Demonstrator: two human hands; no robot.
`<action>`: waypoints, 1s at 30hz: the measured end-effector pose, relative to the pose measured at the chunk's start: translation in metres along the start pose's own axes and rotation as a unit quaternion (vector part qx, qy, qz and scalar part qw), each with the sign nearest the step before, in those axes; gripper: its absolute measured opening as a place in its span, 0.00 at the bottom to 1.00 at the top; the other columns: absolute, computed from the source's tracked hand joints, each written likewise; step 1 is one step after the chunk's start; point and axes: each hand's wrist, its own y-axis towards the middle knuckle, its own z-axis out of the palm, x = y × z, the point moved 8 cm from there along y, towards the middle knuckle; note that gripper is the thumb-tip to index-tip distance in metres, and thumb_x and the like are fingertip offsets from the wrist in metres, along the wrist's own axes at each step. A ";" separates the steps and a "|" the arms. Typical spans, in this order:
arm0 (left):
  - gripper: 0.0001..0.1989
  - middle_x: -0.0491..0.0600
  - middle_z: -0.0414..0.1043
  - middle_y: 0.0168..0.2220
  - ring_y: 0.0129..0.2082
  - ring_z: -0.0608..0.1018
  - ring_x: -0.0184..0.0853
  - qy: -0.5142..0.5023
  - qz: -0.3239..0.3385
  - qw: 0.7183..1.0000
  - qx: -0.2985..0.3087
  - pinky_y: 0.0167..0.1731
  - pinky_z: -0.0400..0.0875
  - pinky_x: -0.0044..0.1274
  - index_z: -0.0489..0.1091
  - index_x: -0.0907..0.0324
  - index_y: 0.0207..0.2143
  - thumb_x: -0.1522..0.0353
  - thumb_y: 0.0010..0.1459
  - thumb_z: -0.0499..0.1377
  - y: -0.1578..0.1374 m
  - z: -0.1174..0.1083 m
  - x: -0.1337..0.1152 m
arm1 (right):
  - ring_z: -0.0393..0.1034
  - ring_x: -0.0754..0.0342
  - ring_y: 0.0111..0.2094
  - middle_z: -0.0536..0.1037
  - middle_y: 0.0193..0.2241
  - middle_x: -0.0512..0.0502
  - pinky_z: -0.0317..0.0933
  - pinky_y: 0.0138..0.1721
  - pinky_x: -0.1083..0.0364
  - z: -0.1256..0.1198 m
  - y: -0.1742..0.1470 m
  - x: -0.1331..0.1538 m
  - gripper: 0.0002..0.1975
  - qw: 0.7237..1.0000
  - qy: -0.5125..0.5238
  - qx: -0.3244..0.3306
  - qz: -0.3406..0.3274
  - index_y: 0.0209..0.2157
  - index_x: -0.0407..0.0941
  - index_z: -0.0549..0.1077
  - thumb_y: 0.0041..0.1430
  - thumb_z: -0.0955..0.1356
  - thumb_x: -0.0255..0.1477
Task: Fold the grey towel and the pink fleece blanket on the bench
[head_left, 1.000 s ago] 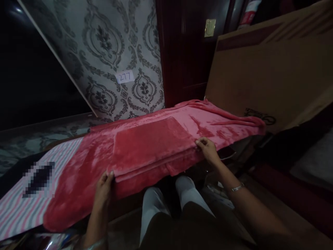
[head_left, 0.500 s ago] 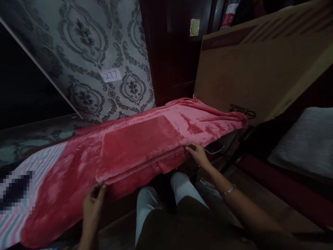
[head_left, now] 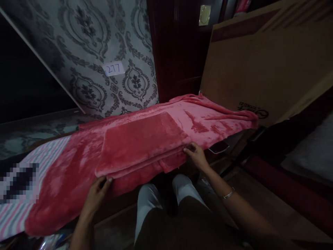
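Observation:
A folded red plush cloth (head_left: 143, 139) lies in a rectangle on a larger red plush blanket (head_left: 62, 184), its layered front edge facing me. At that edge's left corner, the thumb and fingers of my left hand (head_left: 97, 192) are bent in a loose pinch against the cloth. My right hand (head_left: 197, 158), with a bracelet on the wrist, pinches the same edge near its right corner. How much fabric lies between the fingers is hard to see in the dim light.
A large cardboard box (head_left: 260, 69) stands behind the blanket's right end. A phone-like dark object (head_left: 219, 147) juts out under the blanket's edge. Striped fabric (head_left: 52, 156) lies at the left. Patterned wallpaper bears a paper marked 277 (head_left: 114, 68). My knees (head_left: 149, 198) are close below.
The view has shifted slightly. Along the folded edge, my left hand has slid a little to the right and my right hand a little to the left. The folded cloth keeps its shape.

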 end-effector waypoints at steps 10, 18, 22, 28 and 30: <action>0.35 0.46 0.67 0.27 0.33 0.69 0.38 -0.030 -0.012 0.999 -0.039 0.35 0.64 0.27 0.70 0.58 0.22 0.34 0.33 0.64 -0.015 -0.016 -0.004 | 0.65 0.53 0.21 0.70 0.20 0.52 0.63 0.24 0.53 -0.014 0.001 -0.013 0.24 0.989 0.107 -0.032 0.096 0.28 0.48 0.66 0.40 0.75 0.50; 0.33 0.48 0.75 0.26 0.26 0.73 0.34 -0.167 -0.119 0.978 0.026 0.25 0.66 0.22 0.73 0.60 0.27 0.44 0.26 0.74 -0.020 -0.003 -0.002 | 0.74 0.51 0.26 0.74 0.29 0.52 0.70 0.25 0.53 -0.005 -0.004 0.002 0.28 0.975 0.190 -0.007 0.114 0.37 0.47 0.68 0.43 0.76 0.52; 0.42 0.51 0.75 0.21 0.13 0.65 0.31 -0.242 -0.218 0.942 0.083 0.14 0.56 0.20 0.69 0.59 0.32 0.34 0.27 0.66 -0.023 0.004 0.009 | 0.75 0.54 0.26 0.76 0.42 0.48 0.70 0.23 0.55 0.003 -0.003 0.014 0.34 0.965 0.210 0.035 0.151 0.54 0.51 0.65 0.52 0.70 0.56; 0.35 0.54 0.70 0.16 0.14 0.72 0.37 -0.256 -0.277 0.918 0.121 0.13 0.60 0.22 0.68 0.61 0.30 0.36 0.49 0.55 -0.005 0.013 -0.002 | 0.68 0.57 0.23 0.70 0.29 0.54 0.68 0.20 0.57 0.013 0.009 0.030 0.28 0.972 0.120 0.070 0.190 0.38 0.48 0.68 0.43 0.75 0.53; 0.28 0.50 0.68 0.14 0.14 0.70 0.34 -0.253 -0.279 0.920 0.106 0.14 0.61 0.22 0.67 0.60 0.26 0.42 0.52 0.59 -0.001 0.015 -0.003 | 0.65 0.58 0.21 0.65 0.24 0.57 0.67 0.19 0.57 0.013 0.014 0.031 0.29 0.974 0.104 0.062 0.191 0.31 0.47 0.65 0.37 0.77 0.50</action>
